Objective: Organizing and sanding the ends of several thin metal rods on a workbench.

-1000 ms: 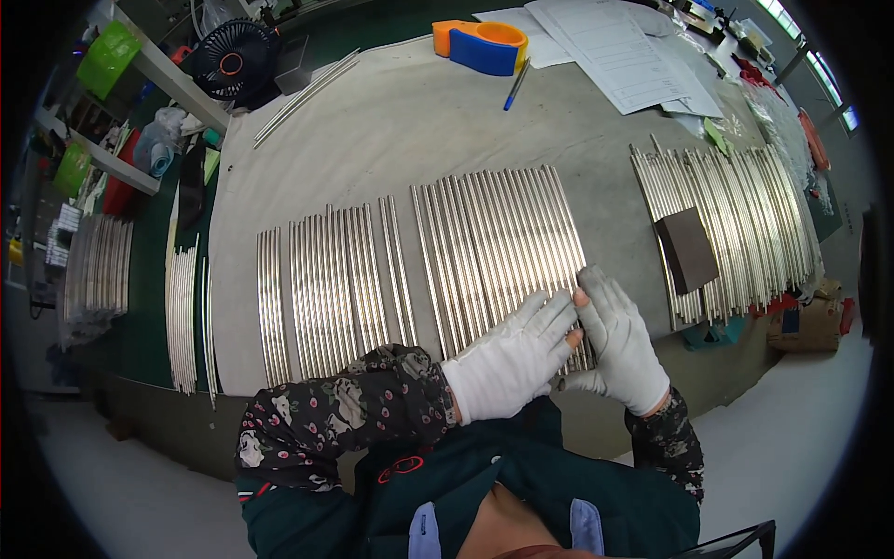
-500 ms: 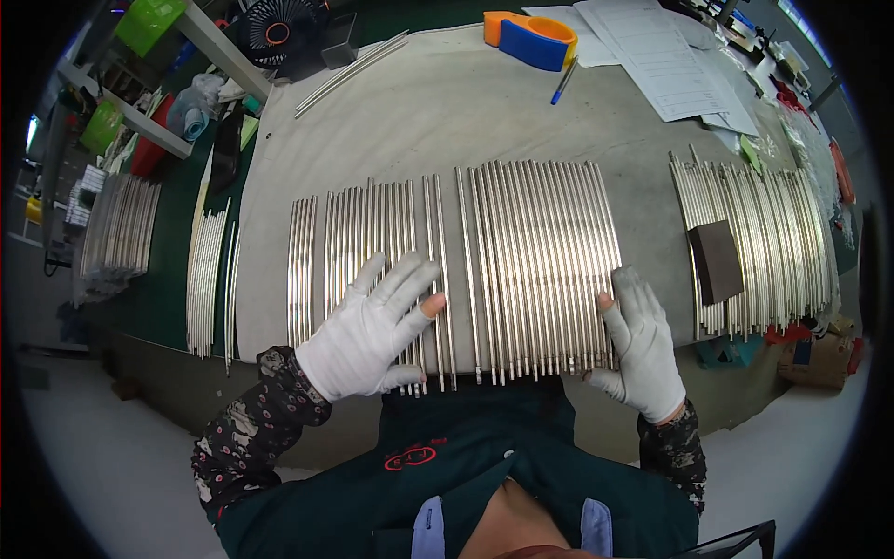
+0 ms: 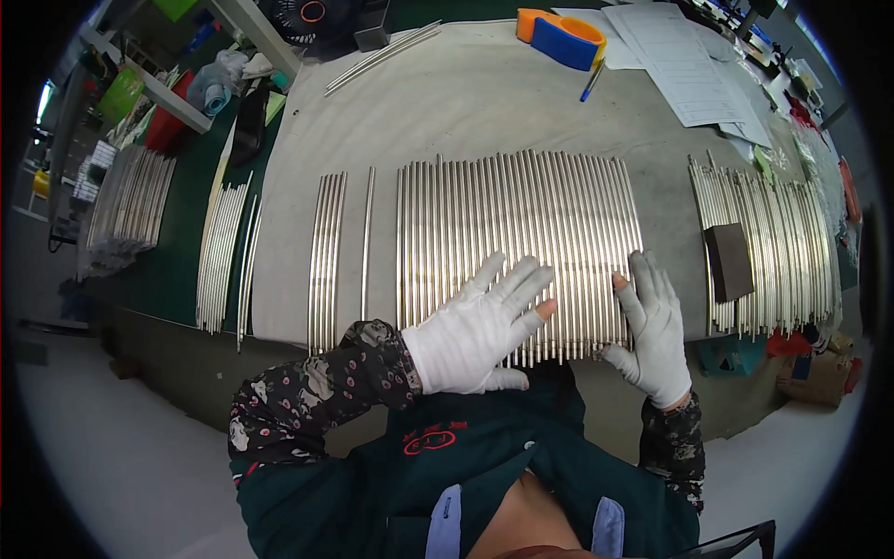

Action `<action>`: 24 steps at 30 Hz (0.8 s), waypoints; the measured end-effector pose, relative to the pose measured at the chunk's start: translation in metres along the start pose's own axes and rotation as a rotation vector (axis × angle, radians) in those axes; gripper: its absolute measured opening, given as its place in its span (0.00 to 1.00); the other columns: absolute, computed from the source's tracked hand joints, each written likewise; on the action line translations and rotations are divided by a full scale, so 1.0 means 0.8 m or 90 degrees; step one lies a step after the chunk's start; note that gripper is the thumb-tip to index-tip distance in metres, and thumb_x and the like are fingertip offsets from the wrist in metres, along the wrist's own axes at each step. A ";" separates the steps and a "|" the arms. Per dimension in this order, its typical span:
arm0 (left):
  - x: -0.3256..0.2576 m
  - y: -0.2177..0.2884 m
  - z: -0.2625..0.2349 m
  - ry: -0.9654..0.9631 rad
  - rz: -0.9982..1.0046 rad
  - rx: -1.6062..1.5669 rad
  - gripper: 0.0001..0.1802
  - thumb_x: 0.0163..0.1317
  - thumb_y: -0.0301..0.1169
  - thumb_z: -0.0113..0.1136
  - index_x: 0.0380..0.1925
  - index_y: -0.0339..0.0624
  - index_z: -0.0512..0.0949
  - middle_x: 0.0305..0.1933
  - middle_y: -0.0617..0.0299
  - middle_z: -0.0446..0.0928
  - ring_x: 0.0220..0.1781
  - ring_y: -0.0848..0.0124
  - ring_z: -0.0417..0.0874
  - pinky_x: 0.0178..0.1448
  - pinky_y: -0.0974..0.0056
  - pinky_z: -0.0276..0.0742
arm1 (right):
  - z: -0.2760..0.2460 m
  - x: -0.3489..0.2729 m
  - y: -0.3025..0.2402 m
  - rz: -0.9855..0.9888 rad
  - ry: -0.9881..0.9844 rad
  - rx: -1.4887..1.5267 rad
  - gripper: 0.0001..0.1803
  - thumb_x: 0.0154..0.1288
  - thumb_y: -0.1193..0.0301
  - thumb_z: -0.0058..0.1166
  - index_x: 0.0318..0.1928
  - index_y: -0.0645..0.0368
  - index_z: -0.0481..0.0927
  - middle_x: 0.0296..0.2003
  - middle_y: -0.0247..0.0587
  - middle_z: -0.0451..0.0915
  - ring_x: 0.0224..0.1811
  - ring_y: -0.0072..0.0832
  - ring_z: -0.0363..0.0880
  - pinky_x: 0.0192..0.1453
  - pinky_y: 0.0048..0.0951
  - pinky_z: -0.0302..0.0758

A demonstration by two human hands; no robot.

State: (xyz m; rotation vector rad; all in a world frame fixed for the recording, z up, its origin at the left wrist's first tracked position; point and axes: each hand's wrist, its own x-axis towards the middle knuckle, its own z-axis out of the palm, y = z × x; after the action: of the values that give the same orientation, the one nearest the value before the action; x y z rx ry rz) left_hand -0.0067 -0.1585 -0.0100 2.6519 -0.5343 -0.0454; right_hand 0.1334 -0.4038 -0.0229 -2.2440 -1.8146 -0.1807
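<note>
Head view: along the front edge of the desk, a broad row of silvery metal rods, flat and parallel, near ends at that edge. Over its lower part, the left hand, palm down, fingers extended and somewhat spread, gripping nothing, seemingly flat for bearing on many rods at once. At the row's right side, the right hand, fingers straight, thumb apart, closed on nothing, probably acting as a stop against rolling. Toward the desk's right edge, a dark block on a rod pile, perhaps as a weight.
</note>
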 end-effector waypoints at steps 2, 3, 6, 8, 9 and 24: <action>-0.010 0.013 -0.009 -0.026 0.084 -0.035 0.55 0.46 0.51 0.69 0.70 0.45 0.52 0.72 0.41 0.52 0.74 0.44 0.51 0.74 0.37 0.43 | -0.001 -0.002 -0.001 -0.014 0.008 0.000 0.36 0.47 0.57 0.62 0.56 0.62 0.71 0.58 0.54 0.68 0.67 0.51 0.60 0.70 0.54 0.56; -0.023 0.013 -0.019 -0.024 0.081 -0.031 0.55 0.46 0.51 0.69 0.70 0.45 0.52 0.72 0.41 0.52 0.74 0.44 0.51 0.74 0.37 0.43 | -0.001 -0.004 -0.002 -0.019 0.010 0.000 0.36 0.47 0.57 0.62 0.56 0.62 0.71 0.58 0.54 0.68 0.67 0.51 0.60 0.70 0.54 0.56; -0.081 -0.028 -0.050 0.065 -0.087 0.136 0.50 0.56 0.60 0.55 0.73 0.51 0.48 0.74 0.45 0.51 0.76 0.46 0.50 0.74 0.38 0.40 | 0.004 -0.003 0.002 -0.021 0.012 0.017 0.37 0.47 0.57 0.62 0.57 0.62 0.71 0.58 0.54 0.68 0.67 0.51 0.60 0.70 0.54 0.56; -0.137 -0.064 -0.065 0.127 -0.217 0.232 0.47 0.62 0.64 0.43 0.74 0.51 0.45 0.75 0.46 0.49 0.76 0.48 0.49 0.75 0.40 0.39 | 0.003 -0.003 0.001 -0.030 0.019 0.020 0.37 0.47 0.56 0.63 0.57 0.62 0.71 0.58 0.54 0.68 0.68 0.51 0.60 0.70 0.54 0.56; -0.160 -0.083 -0.069 0.150 -0.273 0.243 0.46 0.63 0.65 0.39 0.74 0.51 0.45 0.75 0.46 0.49 0.76 0.48 0.49 0.75 0.41 0.40 | 0.003 -0.004 0.000 -0.027 0.020 0.017 0.37 0.47 0.56 0.63 0.57 0.62 0.71 0.58 0.54 0.68 0.68 0.51 0.60 0.70 0.54 0.56; -0.077 -0.024 -0.013 -0.014 -0.141 0.176 0.53 0.55 0.59 0.57 0.71 0.37 0.47 0.74 0.41 0.48 0.76 0.45 0.48 0.76 0.39 0.32 | 0.009 -0.003 -0.003 -0.027 0.024 -0.002 0.39 0.45 0.55 0.64 0.57 0.62 0.70 0.59 0.55 0.67 0.68 0.51 0.59 0.70 0.54 0.56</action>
State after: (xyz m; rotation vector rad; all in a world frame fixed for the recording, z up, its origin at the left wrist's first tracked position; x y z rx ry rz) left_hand -0.0558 -0.1153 -0.0120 2.9732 -0.2668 -0.0727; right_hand 0.1303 -0.4035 -0.0297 -2.1905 -1.8459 -0.2320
